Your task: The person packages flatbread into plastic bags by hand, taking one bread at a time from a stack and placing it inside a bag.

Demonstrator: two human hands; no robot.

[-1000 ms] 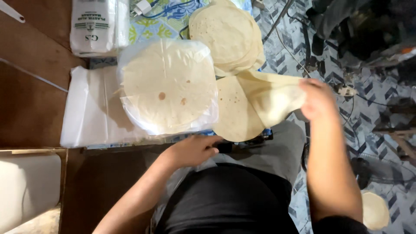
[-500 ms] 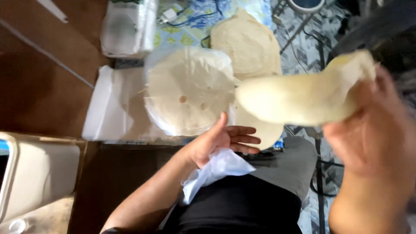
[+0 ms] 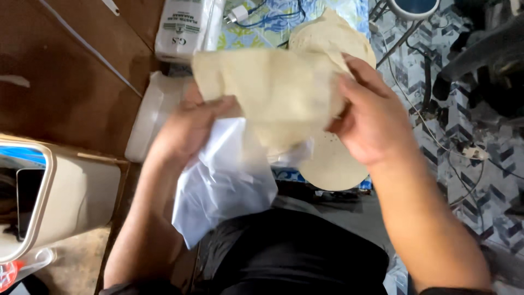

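Note:
My two hands hold a pale, floppy flatbread [image 3: 273, 90] up in front of me. My right hand [image 3: 374, 117] grips its right edge. My left hand [image 3: 188, 128] holds its left edge together with a thin white plastic bag [image 3: 224, 180] that hangs down over my lap. Behind the held piece, more round flatbreads lie on the work surface: one [image 3: 333, 35] at the top and one [image 3: 333, 166] just under my right hand. The stack seen earlier on clear plastic is mostly hidden by my hands.
A pack of plastic bags [image 3: 183, 24] lies at the top left beside a white charger and blue cable [image 3: 243, 13]. A beige box-shaped container [image 3: 60, 191] stands at the left on the brown wooden surface [image 3: 71, 82]. Patterned floor with cables [image 3: 464, 147] lies to the right.
My right hand brought the flatbread from the right to the middle, and my left hand, holding the plastic bag, rose to take its other edge. The view moved closer.

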